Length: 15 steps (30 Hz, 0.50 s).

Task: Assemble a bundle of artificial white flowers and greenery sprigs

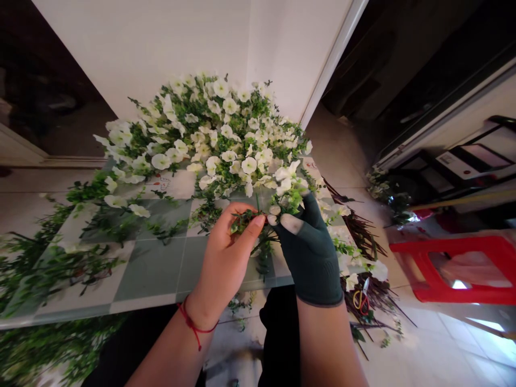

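Observation:
My left hand (231,250), bare with a red string at the wrist, pinches a small green leafy sprig (242,220) between thumb and fingers. Close beside it, my right hand (308,247) wears a dark green glove with pale fingertips. Its fingers are closed on a white flower stem (291,196) with light green leaves. The fingertips of both hands nearly meet above the near edge of the table, where thin stems hang below them. Exactly where the stems join is hidden by the fingers. A large heap of white artificial flowers (226,137) lies just beyond my hands.
Loose green sprigs (97,263) lie on the left of the checkered table (151,269). Dark brown stems (363,231) are piled at the right, with red-and-yellow-handled scissors (362,301) on them. A red plastic stool (415,269) stands at the right. More greenery (52,346) is at lower left.

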Available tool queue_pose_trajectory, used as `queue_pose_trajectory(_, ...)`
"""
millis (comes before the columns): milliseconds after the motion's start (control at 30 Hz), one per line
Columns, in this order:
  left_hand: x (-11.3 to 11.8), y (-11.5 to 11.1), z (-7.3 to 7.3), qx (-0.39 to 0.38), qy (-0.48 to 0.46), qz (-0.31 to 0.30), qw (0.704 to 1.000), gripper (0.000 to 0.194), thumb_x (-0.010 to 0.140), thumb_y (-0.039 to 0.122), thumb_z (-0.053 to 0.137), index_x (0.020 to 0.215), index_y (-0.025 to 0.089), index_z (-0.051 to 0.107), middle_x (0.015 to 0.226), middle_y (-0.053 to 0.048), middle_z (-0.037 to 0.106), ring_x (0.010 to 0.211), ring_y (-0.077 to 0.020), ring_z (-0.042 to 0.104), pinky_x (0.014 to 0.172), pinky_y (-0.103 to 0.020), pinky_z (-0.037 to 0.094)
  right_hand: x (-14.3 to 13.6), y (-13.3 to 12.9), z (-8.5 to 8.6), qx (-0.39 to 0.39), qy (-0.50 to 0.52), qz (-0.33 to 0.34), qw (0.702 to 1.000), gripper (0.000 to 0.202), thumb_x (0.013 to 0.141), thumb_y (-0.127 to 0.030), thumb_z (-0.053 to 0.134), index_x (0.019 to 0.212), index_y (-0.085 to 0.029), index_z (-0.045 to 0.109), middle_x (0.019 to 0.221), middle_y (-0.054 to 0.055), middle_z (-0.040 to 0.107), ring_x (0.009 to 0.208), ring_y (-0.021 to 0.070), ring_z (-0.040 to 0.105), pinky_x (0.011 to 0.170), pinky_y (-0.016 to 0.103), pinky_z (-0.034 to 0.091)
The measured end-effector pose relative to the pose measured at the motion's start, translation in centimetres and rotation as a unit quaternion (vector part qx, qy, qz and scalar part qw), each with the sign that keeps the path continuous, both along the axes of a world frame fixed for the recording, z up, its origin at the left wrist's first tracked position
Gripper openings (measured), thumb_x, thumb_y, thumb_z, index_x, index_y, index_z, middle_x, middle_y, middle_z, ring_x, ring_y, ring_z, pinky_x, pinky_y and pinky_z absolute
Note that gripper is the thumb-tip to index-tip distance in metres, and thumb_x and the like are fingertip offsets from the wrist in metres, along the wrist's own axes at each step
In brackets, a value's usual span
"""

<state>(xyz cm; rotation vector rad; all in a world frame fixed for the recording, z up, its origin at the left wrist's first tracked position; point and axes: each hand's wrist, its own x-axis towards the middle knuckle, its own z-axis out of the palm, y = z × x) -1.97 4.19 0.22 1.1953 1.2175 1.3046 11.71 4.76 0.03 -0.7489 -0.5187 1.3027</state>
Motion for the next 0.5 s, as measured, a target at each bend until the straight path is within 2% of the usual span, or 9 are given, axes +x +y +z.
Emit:
queue_pose_trajectory(133,0.1,0.0,-0.1,0.004,-0.001,0.001,1.000,0.022,0.102,0.040,0.081,0.092,0.025,0.069,0.073,0.005,0.054,0.063,-0.0138,0.046,0.055,-0.026,0.035,0.1,0.1,0.1,-0.009,0.002,0.012,1.000,0.050,0.067,-0.015,0.096,0.112,-0.034,0.085,0.114,-0.005,0.090,0.101,0.0172,0.083,0.096,0.033,0.072)
queue_pose_trajectory(300,0.0,0.0,0.0,0.004,-0.007,0.002,1.000,0.023,0.102,0.042,0.082,0.093,0.025,0.070,0.073,0.004,0.054,0.064,-0.0148,0.048,0.056,-0.027,0.038,0.1,-0.1,-0.1,0.014,-0.009,0.040,0.999,0.030,0.073,-0.021,0.099,0.099,-0.030,0.085,0.106,-0.001,0.090,0.101,0.0197,0.084,0.106,0.039,0.071)
queue_pose_trajectory(400,0.0,-0.1,0.1,0.010,-0.005,-0.002,1.000,0.022,0.101,0.041,0.083,0.091,0.026,0.072,0.074,0.003,0.058,0.066,-0.0155,0.050,0.058,-0.027,0.041,0.3,-0.1,-0.7,0.034,-0.030,0.011,0.999,0.030,0.077,-0.028,0.100,0.102,-0.031,0.084,0.110,-0.001,0.089,0.110,0.0215,0.083,0.119,0.044,0.066)
queue_pose_trajectory(500,0.1,-0.1,0.2,0.016,-0.012,0.000,1.000,0.020,0.098,0.041,0.085,0.090,0.026,0.074,0.079,0.002,0.067,0.070,-0.0169,0.056,0.061,-0.027,0.044,0.7,-0.3,-1.5,0.039,-0.102,-0.025,0.994,0.027,0.082,-0.033,0.101,0.104,-0.031,0.085,0.117,0.000,0.088,0.118,0.0217,0.081,0.126,0.044,0.060)
